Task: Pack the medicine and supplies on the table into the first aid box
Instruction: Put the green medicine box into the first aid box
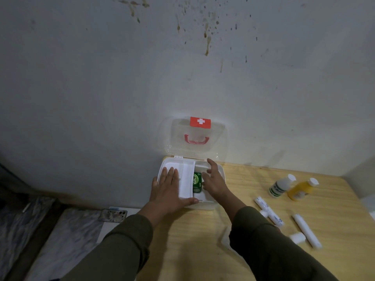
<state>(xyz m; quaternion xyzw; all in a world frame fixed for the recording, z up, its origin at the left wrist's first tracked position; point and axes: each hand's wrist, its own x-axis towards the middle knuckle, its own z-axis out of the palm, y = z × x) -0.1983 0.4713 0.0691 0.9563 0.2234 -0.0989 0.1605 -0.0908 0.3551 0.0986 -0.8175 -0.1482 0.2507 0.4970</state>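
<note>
The white first aid box [220,173] stands open at the table's far left corner, its clear lid [197,136] with a red cross and red handle leaning against the wall. A white inner tray [186,179] sits in the box's left part; a green packet [197,182] shows beside it. My left hand [169,186] lies flat on the tray, thumb at the box's front rim. My right hand [214,179] hovers over the box's right part, fingers spread, holding nothing. On the table to the right lie a white bottle [281,185], a yellow bottle [301,189] and white tubes [268,210].
The wooden table [192,240] meets the stained wall behind. A long white tube [307,231] and a small white roll [297,238] lie near the right sleeve. A phone [113,214] rests on a white ledge left of the table, with bedding below.
</note>
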